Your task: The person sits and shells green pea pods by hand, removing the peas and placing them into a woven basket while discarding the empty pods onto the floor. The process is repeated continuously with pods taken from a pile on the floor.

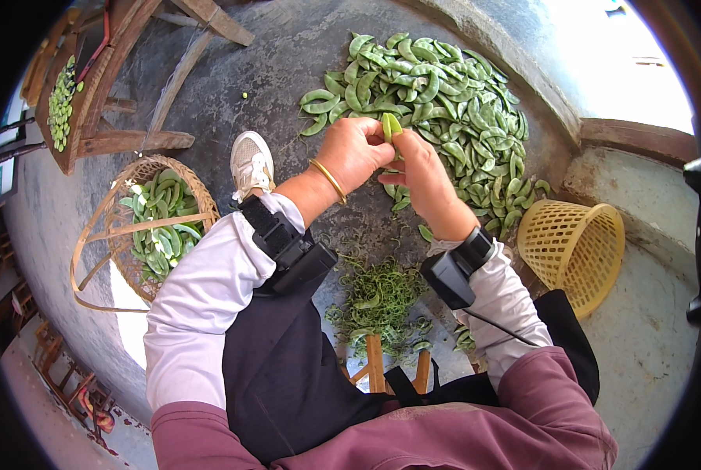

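Observation:
A split green bean pod (391, 126) is pinched between my two hands, its halves spread apart at the top. My left hand (356, 143), with a gold bangle at the wrist, grips the pod from the left. From the right, my right hand (424, 173) holds the same pod with thumb and fingers. Just beyond and below the hands lies a large pile of flat green bean pods (444, 88) on the concrete floor. Between my legs is a heap of stringy green trimmings (379, 299). Whether beans sit inside the held pod cannot be made out.
A woven handled basket (200, 188) at left contains pods. A yellow perforated plastic basket (606, 247) lies tipped over at right by the wall ledge (638, 194). Shelled beans (61, 108) rest on a wooden stool or bench (94, 76) at upper left. One loose bean (244, 95) is on the floor.

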Available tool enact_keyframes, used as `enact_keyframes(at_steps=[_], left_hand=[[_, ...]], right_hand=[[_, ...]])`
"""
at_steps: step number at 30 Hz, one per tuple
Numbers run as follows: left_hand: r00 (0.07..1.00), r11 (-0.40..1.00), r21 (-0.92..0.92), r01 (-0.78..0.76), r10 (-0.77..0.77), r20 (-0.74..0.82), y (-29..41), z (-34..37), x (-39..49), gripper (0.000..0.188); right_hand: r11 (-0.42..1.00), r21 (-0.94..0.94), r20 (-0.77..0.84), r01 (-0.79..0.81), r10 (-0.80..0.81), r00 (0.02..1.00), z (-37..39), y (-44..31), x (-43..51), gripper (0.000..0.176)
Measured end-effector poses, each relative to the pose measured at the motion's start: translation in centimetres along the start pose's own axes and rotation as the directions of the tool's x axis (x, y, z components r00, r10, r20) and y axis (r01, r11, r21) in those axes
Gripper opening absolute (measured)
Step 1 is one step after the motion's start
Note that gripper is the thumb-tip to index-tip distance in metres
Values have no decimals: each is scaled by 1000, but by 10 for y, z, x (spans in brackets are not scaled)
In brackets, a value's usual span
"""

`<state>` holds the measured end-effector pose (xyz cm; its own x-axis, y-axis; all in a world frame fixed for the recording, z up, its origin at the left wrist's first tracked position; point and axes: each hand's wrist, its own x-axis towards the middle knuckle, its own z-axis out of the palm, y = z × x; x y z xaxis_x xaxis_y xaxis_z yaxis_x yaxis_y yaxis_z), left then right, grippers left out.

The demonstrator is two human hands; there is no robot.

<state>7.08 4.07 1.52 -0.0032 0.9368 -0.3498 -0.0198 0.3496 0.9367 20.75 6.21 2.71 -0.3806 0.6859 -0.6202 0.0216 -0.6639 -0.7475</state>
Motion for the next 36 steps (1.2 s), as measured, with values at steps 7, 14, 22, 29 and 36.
enact_keyframes(at_steps=[7, 14, 22, 29, 36], left_hand=[[999, 967, 252, -29, 22, 34, 11, 0, -4, 19], [1000, 988, 156, 8, -12, 22, 12, 1, -5, 17], [1000, 1000, 13, 6, -6, -5, 5, 1, -2, 15], [997, 997, -14, 80, -80, 24, 10, 2, -3, 14], [980, 923, -336, 188, -156, 120, 11, -13, -2, 15]], right_hand=[[971, 208, 148, -120, 90, 985, -9, 1, 8, 24], [947, 300, 68, -117, 101, 993, -4, 16, 10, 21], [943, 325, 110, -71, 37, 993, 0, 14, 5, 17], [935, 351, 40, -62, 51, 998, 0, 23, 3, 16], [956, 292, 62, -16, -2, 998, 1, 26, -4, 21]])
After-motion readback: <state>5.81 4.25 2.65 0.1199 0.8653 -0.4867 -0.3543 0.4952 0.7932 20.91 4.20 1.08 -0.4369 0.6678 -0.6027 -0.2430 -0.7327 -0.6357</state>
